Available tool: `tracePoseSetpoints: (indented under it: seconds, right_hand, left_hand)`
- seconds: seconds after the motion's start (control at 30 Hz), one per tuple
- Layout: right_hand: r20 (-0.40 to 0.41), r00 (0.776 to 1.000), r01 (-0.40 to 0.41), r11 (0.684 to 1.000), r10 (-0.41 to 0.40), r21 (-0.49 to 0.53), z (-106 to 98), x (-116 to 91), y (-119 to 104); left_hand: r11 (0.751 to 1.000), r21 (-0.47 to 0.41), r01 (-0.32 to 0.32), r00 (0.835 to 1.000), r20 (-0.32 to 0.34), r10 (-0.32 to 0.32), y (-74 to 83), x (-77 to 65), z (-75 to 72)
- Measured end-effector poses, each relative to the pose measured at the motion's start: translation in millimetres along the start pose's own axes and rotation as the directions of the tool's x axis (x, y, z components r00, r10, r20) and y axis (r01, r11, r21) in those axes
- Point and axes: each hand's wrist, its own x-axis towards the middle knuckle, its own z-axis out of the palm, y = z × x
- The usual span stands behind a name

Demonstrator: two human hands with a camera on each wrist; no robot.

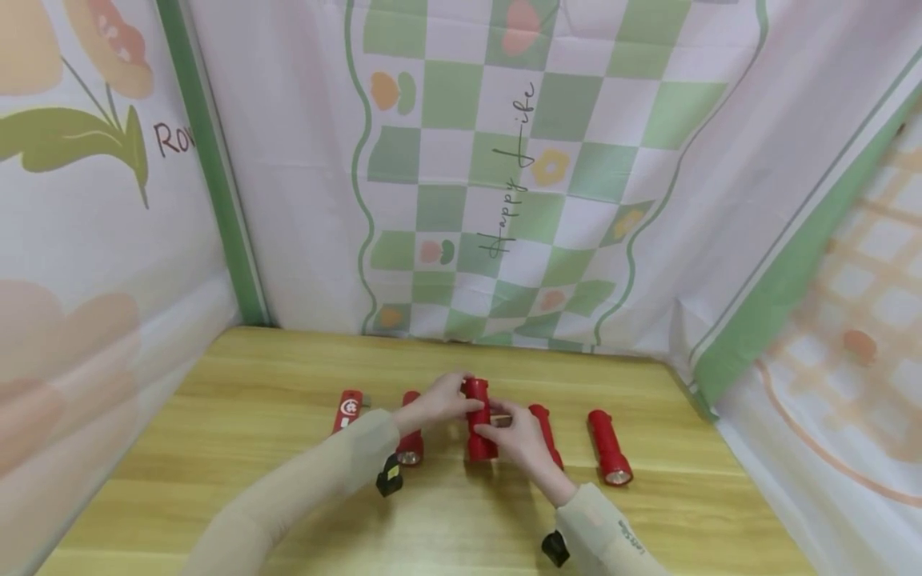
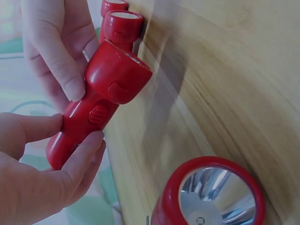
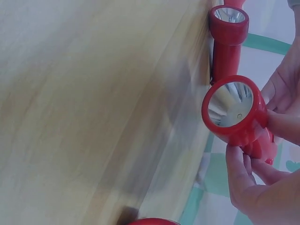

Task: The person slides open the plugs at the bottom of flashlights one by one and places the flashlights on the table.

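A red flashlight (image 1: 479, 424) is held over the table in both hands, its lens end toward the person. My left hand (image 1: 441, 398) pinches the barrel near its tail, thumb and fingers on either side of it. My right hand (image 1: 520, 436) grips it nearer the head (image 3: 211, 110), with the reflector showing. In the left wrist view the ridged switch (image 2: 98, 114) faces up between the fingertips. Close by my left hand lies another red flashlight (image 1: 410, 446), and beyond my right hand a further one (image 1: 545, 432) is partly hidden by the wrist.
On the wooden table (image 1: 288, 368), one more red flashlight (image 1: 610, 450) lies at the right. A red item with a white logo (image 1: 349, 406) sits at the left, partly behind the sleeve. Patterned curtains (image 1: 490, 200) enclose the table's back and sides.
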Motion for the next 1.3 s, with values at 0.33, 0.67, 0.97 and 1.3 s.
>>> tracePoseSetpoints:
  seconds: [0.33,0.67,0.97,1.3]
  right_hand:
    - [0.009,1.000,0.023,0.999,-0.024,0.029,0.1,1.1,-2.7]
    - [0.017,0.999,0.029,0.998,-0.030,0.054,-2.9,0.9,-10.7]
    - [0.076,0.996,0.049,0.997,-0.054,0.058,-8.2,-1.8,-14.1]
    - [0.060,0.996,0.058,0.997,-0.061,0.047,-10.0,-7.6,-17.9]
  left_hand:
    - [0.999,-0.024,-0.040,0.999,-0.033,0.039,1.1,-8.6,-5.1]
    - [0.993,-0.037,-0.116,0.992,-0.050,0.114,5.3,-17.2,-11.5]
    - [0.987,0.000,-0.162,0.984,-0.069,0.162,5.0,-23.9,-11.2]
    - [0.976,0.014,-0.217,0.973,-0.071,0.218,5.5,-32.1,-13.8]
